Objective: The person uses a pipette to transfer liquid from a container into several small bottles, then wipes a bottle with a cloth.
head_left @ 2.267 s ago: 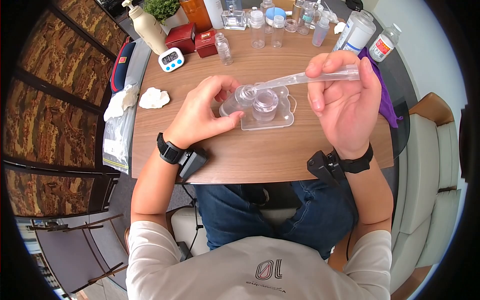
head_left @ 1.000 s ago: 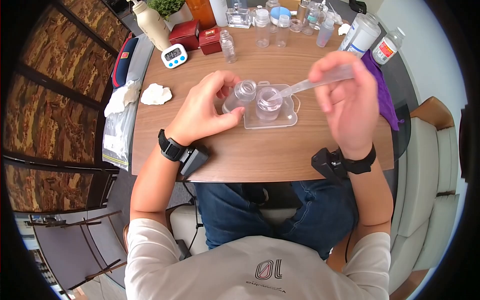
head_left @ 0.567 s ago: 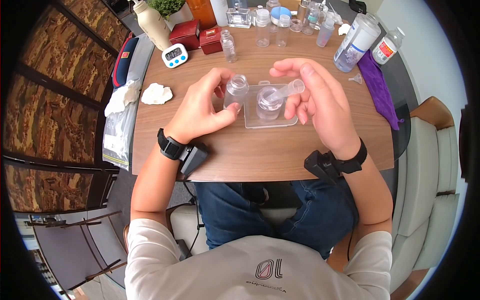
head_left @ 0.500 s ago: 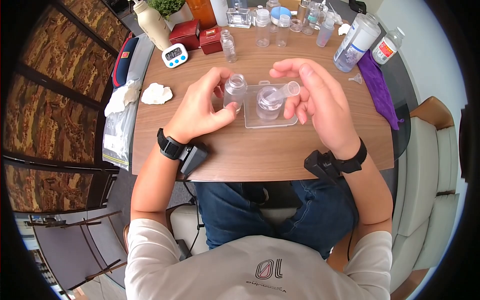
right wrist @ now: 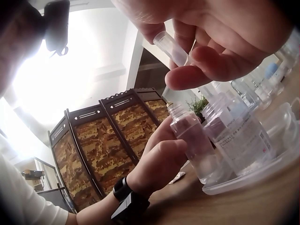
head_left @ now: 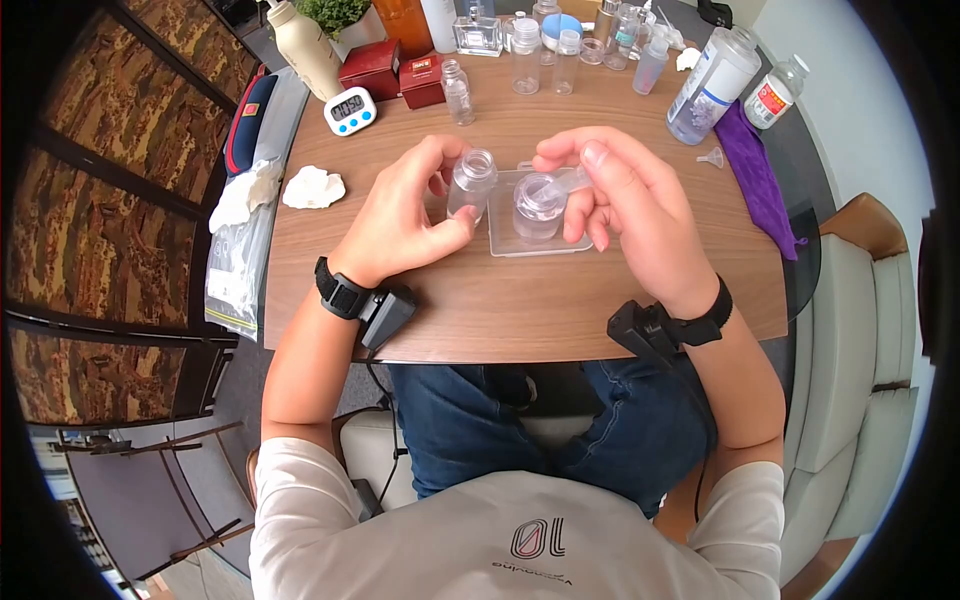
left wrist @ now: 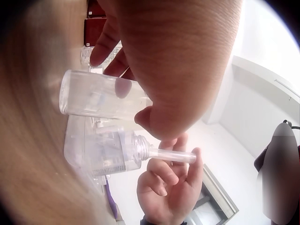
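My left hand grips a clear bottle without a cap, its thumb along the near side. In the right wrist view this bottle stands nearly upright with clear liquid inside. Just right of it, a wide-mouthed clear jar with a printed label sits on a shallow clear plastic case. My right hand holds a clear tapered pipette tip between thumb and fingers. Its narrow end goes into the jar's mouth, and in the left wrist view the thumb lies at its wide end.
A white timer, crumpled tissue and a small empty bottle lie beyond the left hand. To the right are a tiny funnel, a large bottle and purple cloth. Several clear bottles line the back.
The pipette tip has gone from the bottle's mouth into the jar, and the right hand has moved left and closer over it. The left hand's bottle, tilted before, now stands more upright.
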A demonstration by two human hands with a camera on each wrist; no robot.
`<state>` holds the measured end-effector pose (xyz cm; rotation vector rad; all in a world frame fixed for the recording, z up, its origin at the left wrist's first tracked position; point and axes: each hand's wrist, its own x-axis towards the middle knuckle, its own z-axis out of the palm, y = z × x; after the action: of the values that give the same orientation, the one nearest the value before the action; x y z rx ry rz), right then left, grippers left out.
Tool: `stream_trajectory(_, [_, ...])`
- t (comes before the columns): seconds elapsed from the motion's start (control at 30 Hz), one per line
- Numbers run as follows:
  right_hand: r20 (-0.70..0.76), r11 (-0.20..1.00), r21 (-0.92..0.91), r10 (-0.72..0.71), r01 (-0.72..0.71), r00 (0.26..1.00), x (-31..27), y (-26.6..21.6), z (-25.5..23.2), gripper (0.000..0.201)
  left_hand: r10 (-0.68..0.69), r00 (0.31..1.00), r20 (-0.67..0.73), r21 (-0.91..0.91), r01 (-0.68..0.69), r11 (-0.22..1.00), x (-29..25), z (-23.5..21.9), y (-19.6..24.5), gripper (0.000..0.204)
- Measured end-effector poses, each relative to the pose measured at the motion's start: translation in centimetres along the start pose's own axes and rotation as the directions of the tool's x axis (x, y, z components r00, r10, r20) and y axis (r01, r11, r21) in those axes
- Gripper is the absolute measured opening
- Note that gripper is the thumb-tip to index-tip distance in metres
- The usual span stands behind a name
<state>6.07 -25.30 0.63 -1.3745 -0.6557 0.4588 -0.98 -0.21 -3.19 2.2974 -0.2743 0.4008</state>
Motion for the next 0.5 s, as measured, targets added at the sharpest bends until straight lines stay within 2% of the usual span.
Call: stream_trajectory(0.5, [0.036, 0.997, 0.073, -0.002, -0.001, 0.999, 0.19, 0.55, -0.20, 0.036, 0.137, 0.991, -0.001, 0.003, -0.137, 0.991, 0.26, 0.34, 0.14, 0.048])
